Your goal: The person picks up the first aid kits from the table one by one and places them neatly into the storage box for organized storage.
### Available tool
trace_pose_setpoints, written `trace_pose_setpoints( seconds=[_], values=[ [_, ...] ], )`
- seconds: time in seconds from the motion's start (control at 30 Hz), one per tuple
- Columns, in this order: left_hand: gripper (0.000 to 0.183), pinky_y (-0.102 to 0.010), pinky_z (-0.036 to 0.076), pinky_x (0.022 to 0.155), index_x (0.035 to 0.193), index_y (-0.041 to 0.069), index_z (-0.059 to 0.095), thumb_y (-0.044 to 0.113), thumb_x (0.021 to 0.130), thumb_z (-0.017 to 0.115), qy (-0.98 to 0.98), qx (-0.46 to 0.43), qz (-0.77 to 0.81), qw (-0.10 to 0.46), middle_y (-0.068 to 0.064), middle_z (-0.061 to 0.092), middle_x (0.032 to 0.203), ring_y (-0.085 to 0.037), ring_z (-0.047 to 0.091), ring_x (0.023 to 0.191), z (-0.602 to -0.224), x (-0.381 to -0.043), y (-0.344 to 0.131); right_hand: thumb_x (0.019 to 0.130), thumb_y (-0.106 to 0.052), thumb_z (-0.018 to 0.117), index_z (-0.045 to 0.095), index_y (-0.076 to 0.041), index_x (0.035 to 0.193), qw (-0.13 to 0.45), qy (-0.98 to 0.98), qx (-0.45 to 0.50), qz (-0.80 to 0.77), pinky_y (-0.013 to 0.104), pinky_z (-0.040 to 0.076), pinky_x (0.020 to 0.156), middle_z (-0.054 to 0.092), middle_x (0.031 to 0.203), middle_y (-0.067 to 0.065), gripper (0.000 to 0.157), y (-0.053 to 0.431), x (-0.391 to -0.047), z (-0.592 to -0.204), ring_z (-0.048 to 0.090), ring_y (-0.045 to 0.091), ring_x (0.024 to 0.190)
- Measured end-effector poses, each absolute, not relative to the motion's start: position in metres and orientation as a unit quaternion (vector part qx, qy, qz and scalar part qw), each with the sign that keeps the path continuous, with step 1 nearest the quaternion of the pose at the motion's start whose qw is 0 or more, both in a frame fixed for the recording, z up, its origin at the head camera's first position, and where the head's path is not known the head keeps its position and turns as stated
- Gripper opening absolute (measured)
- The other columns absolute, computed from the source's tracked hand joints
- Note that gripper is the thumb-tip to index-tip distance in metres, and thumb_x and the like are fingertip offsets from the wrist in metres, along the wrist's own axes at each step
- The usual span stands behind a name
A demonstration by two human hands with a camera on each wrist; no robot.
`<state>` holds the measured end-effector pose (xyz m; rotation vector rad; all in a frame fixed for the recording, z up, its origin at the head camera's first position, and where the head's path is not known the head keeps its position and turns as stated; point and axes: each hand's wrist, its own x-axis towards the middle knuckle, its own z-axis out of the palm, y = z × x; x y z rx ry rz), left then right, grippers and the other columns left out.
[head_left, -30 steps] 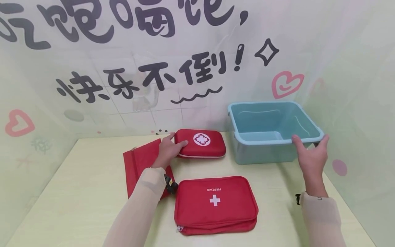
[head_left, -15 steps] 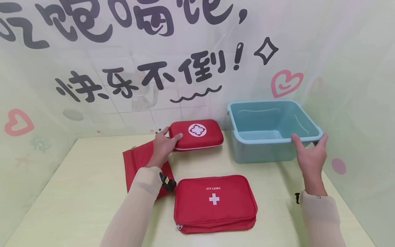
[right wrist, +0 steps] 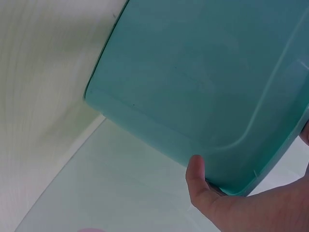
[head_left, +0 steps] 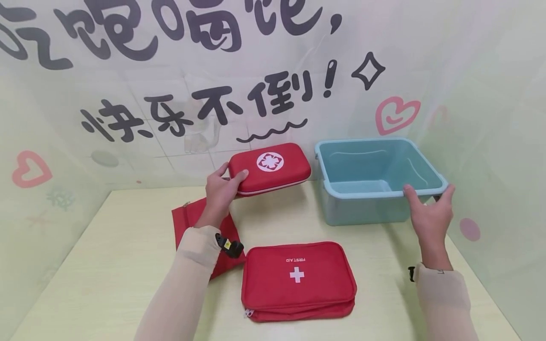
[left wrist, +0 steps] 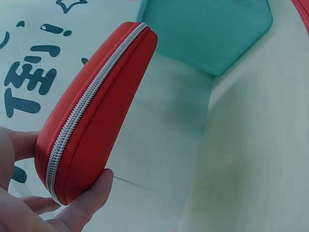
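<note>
My left hand [head_left: 222, 192] grips the left end of a red hard-shell first aid case [head_left: 273, 177] with a white cross emblem, lifted above the table and slightly tilted. Its silver zipper [left wrist: 89, 96] runs along the edge facing the left wrist camera. At the right, my right hand [head_left: 432, 220] holds the near right corner of a blue plastic bin [head_left: 367, 208], thumb over the rim. In the right wrist view fingers [right wrist: 197, 181] wrap that corner of the bin. The bin stands on the table, with nothing seen inside it.
A red soft first aid pouch [head_left: 298, 284] with a white cross lies at the table's front middle. Another flat red pouch [head_left: 226, 265] lies left of it, partly under the left forearm. Printed sheets wall in the table [head_left: 106, 284] at the back and sides.
My left hand has raised the first aid case off the table, at first leftward, and its right end now tips up nearer the bin. The right hand and bin have stayed put.
</note>
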<state>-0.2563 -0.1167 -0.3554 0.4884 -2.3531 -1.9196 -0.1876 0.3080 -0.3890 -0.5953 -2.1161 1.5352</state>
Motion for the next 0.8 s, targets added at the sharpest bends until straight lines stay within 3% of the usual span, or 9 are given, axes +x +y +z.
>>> trace_pose_setpoints(
  seconds=[0.47,0.8],
  values=[
    [0.078,-0.036,0.055,0.091,0.157,0.019,0.032,0.034,0.092,0.072,-0.729,0.129,-0.67,0.063,-0.011,0.053,0.137,-0.024,0.059,0.117,-0.322,-0.26,-0.096,0.09,-0.042,0.07,0.019,-0.023,0.156,0.23,-0.77,-0.222,0.552,0.039,0.025,0.119,0.034,0.158,0.005,0.086,0.308,-0.189,-0.388,0.029,0.019,0.146],
    [0.076,-0.036,0.057,0.088,0.155,0.019,0.036,0.032,0.09,0.074,-0.733,0.106,-0.669,0.062,-0.011,0.055,0.132,-0.024,0.059,0.113,-0.308,-0.263,-0.068,0.09,-0.043,0.069,0.009,-0.023,0.16,0.224,-0.768,-0.225,0.556,0.038,0.023,0.119,0.029,0.161,0.004,0.094,0.308,-0.188,-0.387,0.027,0.018,0.147]
  ],
)
